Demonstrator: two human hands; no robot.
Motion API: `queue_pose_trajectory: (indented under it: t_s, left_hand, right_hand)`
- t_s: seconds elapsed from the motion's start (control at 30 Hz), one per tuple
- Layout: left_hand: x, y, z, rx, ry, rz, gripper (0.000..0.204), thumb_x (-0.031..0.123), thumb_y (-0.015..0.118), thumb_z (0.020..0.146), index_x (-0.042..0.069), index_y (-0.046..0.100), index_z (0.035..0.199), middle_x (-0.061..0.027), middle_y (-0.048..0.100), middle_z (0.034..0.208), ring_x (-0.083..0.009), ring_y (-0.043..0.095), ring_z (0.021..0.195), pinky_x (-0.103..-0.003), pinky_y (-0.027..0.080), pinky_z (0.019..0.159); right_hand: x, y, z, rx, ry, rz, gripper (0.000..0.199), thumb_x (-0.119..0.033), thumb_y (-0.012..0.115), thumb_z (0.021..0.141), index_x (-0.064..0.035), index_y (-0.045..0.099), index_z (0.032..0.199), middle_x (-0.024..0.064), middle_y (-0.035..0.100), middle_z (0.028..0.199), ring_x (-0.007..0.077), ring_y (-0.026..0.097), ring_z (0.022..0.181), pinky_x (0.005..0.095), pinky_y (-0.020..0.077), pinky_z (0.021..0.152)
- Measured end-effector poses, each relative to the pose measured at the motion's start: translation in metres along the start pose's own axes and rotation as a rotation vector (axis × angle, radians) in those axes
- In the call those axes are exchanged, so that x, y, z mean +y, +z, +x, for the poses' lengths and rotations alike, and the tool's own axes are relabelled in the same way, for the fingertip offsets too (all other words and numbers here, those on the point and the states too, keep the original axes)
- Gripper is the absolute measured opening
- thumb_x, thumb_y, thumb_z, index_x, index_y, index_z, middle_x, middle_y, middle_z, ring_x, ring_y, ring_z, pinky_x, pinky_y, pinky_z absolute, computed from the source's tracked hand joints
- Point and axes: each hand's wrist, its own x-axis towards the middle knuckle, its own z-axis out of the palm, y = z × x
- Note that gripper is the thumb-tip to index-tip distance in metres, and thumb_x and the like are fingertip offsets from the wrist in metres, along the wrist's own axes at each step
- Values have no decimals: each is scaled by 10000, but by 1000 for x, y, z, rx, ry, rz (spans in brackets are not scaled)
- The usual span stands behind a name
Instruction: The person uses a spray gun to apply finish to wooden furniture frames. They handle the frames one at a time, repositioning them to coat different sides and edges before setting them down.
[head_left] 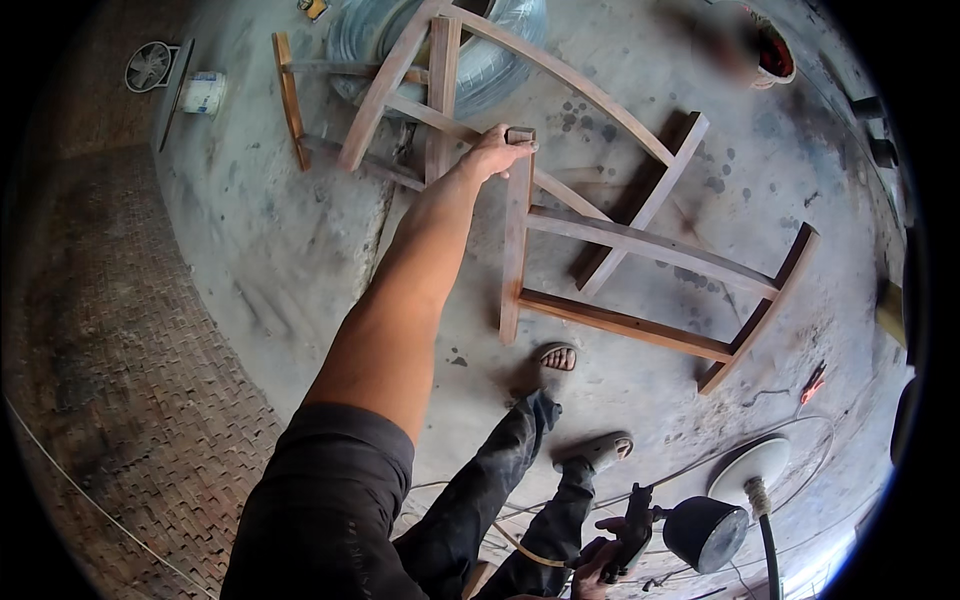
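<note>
My left hand is stretched far forward, its fingers wrapped round the top end of a post on a wooden frame. Two rails run right from that post to a slanted, slightly curved leg. In my right hand, low in the view, is a spray gun with a dark round cup; the hand is partly cut off by the lower edge. Just beyond the held frame stands another wooden frame with a long curved rail.
A ring-shaped thing wrapped in clear plastic lies behind the frames. Farther left are a smaller wooden frame, a white bucket and a fan. Near my sandalled feet run hoses, beside a white disc and a red clamp.
</note>
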Motion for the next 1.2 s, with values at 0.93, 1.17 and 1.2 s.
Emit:
queue_pose_trajectory:
  t_s: [0.93, 1.17, 1.2]
  left_hand:
    - [-289, 154, -705, -545, -306, -110, 551, 553, 584, 1009, 119, 646, 1343, -105, 711, 1226, -236, 667, 1106, -406, 541, 912]
    - [-254, 169, -760, -318, -483, -255, 553, 550, 587, 1008, 116, 643, 1346, -106, 711, 1227, -238, 666, 1111, -407, 539, 918]
    - [-250, 175, -765, -294, -476, -285, 553, 550, 587, 1008, 116, 643, 1347, -106, 711, 1228, -238, 666, 1112, -407, 539, 919]
  right_hand:
    - [-72, -84, -80, -217, -640, 128, 524, -262, 527, 1063, 77, 442, 1454, 97, 684, 901, 142, 612, 785, 317, 496, 751]
    - [-91, -135, -157, -365, -643, 122, 453, -52, 556, 976, 35, 519, 1419, 113, 710, 1028, 180, 665, 933, 330, 523, 872]
    - [-93, -139, -164, -398, -629, 122, 449, -58, 552, 987, 26, 509, 1426, 101, 704, 1022, 161, 645, 894, 318, 516, 832]
